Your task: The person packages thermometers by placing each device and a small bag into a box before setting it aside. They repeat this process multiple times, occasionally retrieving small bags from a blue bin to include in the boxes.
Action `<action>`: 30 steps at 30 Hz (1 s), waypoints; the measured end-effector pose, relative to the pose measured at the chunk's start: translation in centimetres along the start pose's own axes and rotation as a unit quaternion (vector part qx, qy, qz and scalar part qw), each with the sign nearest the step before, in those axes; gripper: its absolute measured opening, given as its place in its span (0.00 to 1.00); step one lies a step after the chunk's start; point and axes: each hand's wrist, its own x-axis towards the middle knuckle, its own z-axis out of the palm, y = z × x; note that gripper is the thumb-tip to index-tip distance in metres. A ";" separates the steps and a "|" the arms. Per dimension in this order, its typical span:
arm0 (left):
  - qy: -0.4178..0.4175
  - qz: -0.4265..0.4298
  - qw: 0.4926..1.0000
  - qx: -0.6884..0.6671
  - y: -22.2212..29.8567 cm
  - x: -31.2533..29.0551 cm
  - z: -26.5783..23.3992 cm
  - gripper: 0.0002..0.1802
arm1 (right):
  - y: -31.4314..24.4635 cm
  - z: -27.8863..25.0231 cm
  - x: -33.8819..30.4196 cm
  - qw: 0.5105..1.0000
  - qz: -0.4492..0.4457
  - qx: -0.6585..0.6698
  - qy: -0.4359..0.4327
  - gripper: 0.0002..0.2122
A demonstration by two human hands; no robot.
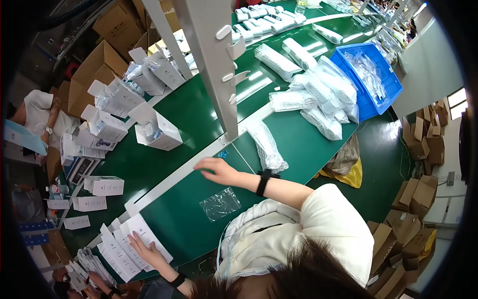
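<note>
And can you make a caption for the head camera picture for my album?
Left hand on white cartons, right hand over the green table near a clear plastic bag.

1 flat clear bag (220, 204), 1 blue bin (371, 105), the wearer's 2 hands (219, 171).

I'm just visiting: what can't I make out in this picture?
In the head view:
1. Inside the translucent bubble-wrapped packages: the cloudy wrap hides the contents.
2. Exact shapes of the pieces in the blue rectangular plastic bin: too small, blurred by shiny clear film.
3. Part of the white cardboard boxes: covered by the person's left hand.
4. The co-worker in a white top: partly lost in the dark left rim.
</note>
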 end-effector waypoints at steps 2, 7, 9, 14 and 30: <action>-0.035 0.079 0.992 -0.096 5.1 -1.3 0.7 0.45 | -1.6 -2.9 -5.3 0.974 -0.093 -0.202 0.033 0.16; -0.162 0.189 0.950 -0.189 14.3 -5.3 6.0 0.42 | -3.6 -7.6 -11.4 0.852 0.070 -0.506 0.118 0.20; -0.156 0.205 0.955 -0.145 17.2 -5.7 8.6 0.41 | -0.8 -9.6 -12.0 0.834 0.193 -0.514 0.057 0.22; -0.145 0.120 0.982 0.020 21.1 -5.5 13.0 0.40 | 2.8 -16.2 -13.2 0.797 0.249 -0.550 -0.009 0.25; -0.396 0.381 0.635 -0.543 70.1 -14.9 3.7 0.20 | -6.9 -62.8 -27.6 0.656 0.555 -0.425 0.285 0.37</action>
